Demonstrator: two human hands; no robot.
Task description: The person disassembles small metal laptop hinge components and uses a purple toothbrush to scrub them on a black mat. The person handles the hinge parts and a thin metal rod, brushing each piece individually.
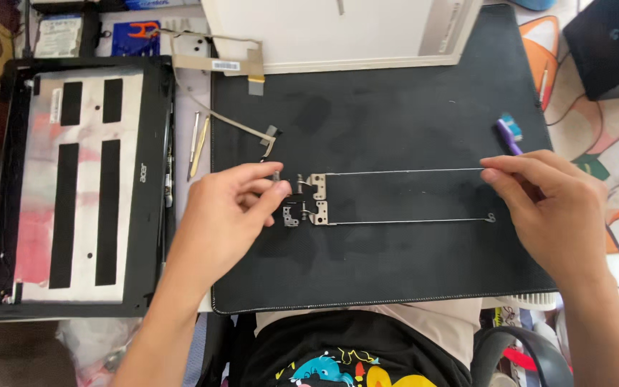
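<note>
Left hand [227, 208] pinching upper hinge bracket [317, 185], right hand [549, 197] gripping its thin rod's far end, second hinge bracket [318, 213] just below, black mat [395, 107], open laptop lid [73, 186] left.

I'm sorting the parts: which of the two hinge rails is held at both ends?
The upper hinge rail: left hand pinches its bracket, right hand its tip. The lower hinge rail lies untouched.

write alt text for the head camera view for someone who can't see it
Two bare hands hold the upper of two long metal hinge brackets on a black mat: left hand at its hinge end, right hand pinching the far tip. The second bracket lies parallel below; an open laptop lid shell sits left.
</note>
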